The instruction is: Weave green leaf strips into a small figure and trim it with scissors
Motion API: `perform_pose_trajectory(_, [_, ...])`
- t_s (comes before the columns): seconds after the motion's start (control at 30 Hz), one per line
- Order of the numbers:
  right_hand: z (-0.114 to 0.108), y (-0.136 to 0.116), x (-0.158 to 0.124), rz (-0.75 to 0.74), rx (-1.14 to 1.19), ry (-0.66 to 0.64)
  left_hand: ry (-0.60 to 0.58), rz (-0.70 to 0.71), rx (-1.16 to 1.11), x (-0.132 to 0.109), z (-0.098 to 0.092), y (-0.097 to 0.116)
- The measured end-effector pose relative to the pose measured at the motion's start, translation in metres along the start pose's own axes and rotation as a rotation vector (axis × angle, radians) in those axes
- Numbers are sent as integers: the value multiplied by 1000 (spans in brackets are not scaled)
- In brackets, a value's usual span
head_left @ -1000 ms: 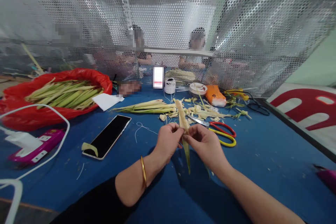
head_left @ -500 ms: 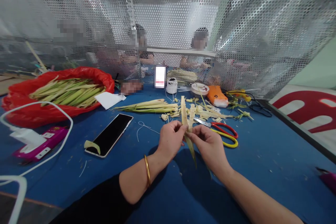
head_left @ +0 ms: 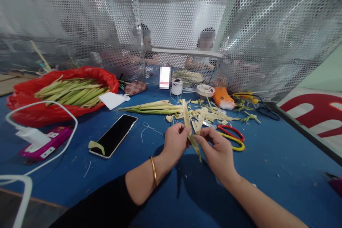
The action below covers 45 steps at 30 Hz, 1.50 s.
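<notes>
My left hand (head_left: 175,141) is closed in a pinch on a pale yellow-green leaf strip (head_left: 185,113), whose upper end stands up and whose greener tip hangs below the fingers. My right hand (head_left: 218,151) pinches a second, folded pale leaf strip (head_left: 201,117) that leans to the right, close beside the first. Both hands are raised over the blue table. Behind them lie leaf scraps (head_left: 211,115) and a bundle of long leaves (head_left: 152,108). Scissors (head_left: 232,133) with red and yellow handles rest just past my right hand.
At left are a red bag (head_left: 24,114) of leaves, a purple power strip (head_left: 48,146) with a white cable, and a phone (head_left: 114,135). A string spool (head_left: 176,87), a tape roll (head_left: 205,91) and an orange packet (head_left: 223,98) stand before a perforated metal screen (head_left: 179,17); people sit beyond.
My right hand has moved slightly right, and its strip now spreads away from the left one in a V. The whole view has shifted a little.
</notes>
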State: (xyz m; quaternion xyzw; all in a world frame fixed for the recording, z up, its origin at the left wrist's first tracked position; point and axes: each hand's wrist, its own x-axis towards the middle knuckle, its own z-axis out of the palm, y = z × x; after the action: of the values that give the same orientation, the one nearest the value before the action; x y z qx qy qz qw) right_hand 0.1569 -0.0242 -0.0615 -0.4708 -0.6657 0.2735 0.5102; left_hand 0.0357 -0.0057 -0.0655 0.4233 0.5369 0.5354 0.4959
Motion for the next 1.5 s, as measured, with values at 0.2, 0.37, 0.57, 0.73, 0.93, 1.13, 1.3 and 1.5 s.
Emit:
perform_pose_trajectory(0.2, [-3,-6,-3,-35,20,49,35,67,125,5,-3,-4])
perform_pose_trajectory(0.37, [-6,-12,-7,43,100,26,93,152,278,9,-7,-8])
perform_pose_trajectory(0.57, [-12,-29,-10,-4,338,-45,109,136,321,14,-9,-9])
perform_pose_trajectory(0.73, [-21,-33,-12,-33,545,-47,138,76,245,21,-13,-13])
perform_pose_trajectory(0.93, [-30,-7,19,72,50,-19,59,12,145,23,-11,-12])
perform_pose_trajectory(1.13, [-32,15,35,194,-810,-529,-42,-37,61,12,-8,-1])
perform_pose_trajectory(1.3, [-31,8,33,116,-682,-256,-137,-129,-38,-1,-3,6])
perform_pose_trajectory(1.5, [-34,10,40,250,197,-6,-532,-222,10,-16,1,11])
